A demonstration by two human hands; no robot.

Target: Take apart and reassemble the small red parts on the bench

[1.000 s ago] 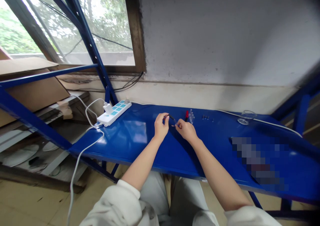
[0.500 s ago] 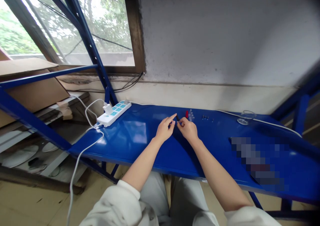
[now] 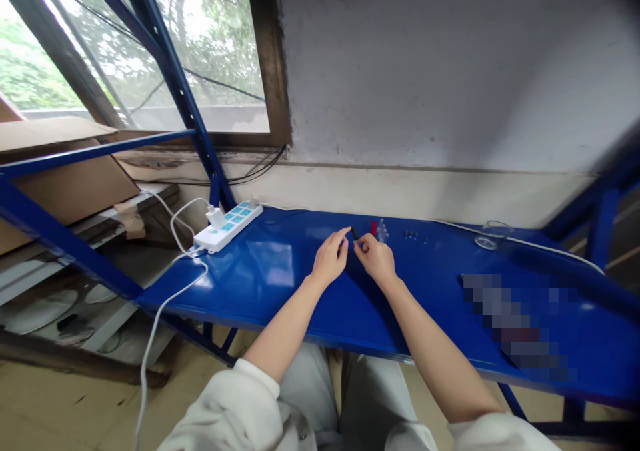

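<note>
Both of my hands meet over the middle of the blue shelf. My left hand and my right hand each pinch an end of a small black part held between the fingertips. Just beyond my right hand stand a small red piece and a cluster of clear small parts. A row of tiny dark parts lies farther right.
A white power strip with a plugged-in white cable lies at the shelf's left rear. A clear glass dish sits at the right rear beside a thin white wire. Blue rack posts and cardboard stand on the left.
My hands have moved slightly away from me toward the red piece and lowered to the shelf. My left fingers, extended half a second ago, have closed back onto the black part.
</note>
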